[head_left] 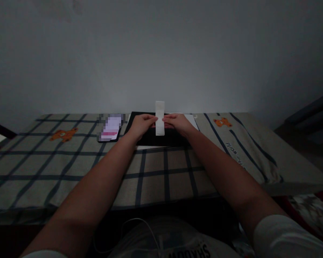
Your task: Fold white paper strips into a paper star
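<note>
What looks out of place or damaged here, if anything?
Nothing looks spilled, but blocky squares blur edges of the phone, left of the black mat, unlike everything around it. The checked cloth seems rucked toward its right front.

The worktop [153,182] is greyish beige, crossed by dark blue lines, with one orange bear [64,134] toward its far left corner and a second orange bear [223,122] toward its far right corner. Near the far edge, a plain white strip [159,125] stands out against a black sheet [148,139]; the phone [112,125] screen glows pale lilac, banded pink. The wall [161,53] is grey.
</note>
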{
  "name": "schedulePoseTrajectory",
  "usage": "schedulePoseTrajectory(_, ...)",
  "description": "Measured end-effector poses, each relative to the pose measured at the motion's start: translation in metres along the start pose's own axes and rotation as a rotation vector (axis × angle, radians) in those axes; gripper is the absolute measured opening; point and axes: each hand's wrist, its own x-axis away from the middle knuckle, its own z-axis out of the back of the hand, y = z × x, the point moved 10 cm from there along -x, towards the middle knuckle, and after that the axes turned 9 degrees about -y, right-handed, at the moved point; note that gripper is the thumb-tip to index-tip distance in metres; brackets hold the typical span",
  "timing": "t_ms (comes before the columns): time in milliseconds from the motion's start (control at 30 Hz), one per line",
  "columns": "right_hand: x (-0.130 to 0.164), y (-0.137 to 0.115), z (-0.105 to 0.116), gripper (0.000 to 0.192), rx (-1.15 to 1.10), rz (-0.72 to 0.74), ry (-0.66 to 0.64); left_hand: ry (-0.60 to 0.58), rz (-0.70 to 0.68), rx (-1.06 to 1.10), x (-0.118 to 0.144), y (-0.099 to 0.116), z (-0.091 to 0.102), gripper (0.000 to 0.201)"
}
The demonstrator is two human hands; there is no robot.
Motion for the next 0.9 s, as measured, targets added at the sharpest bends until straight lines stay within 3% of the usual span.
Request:
schedulePoseTrajectory(100,0.001,0.001,0.0,0.007,0.025,-0.014,0.009,0.022,-0.005,0.016,0.001,0.002,0.001,0.015)
schedulePoseTrajectory(300,0.002,-0.006,0.006,0.008,0.051,0.029,0.082,-0.05,0.05,0.093,-0.002,-0.01,-0.005,0.015)
schedulePoseTrajectory(500,-0.001,0.001,0.0,0.005,0.002,-0.007,0.0,-0.001,-0.008,-0.007,-0.001,0.0,0.001,0.014)
schedulePoseTrajectory(767,-0.001,-0.002,0.009,0.006,0.032,0.036,0.09,-0.048,0.047,0.082,0.0,-0.006,-0.005,0.016)
schedulePoseTrajectory(900,-0.002,0.001,0.005,0.004,-0.003,0.017,0.029,-0.019,0.019,0.014,0.001,-0.001,-0.002,0.012)
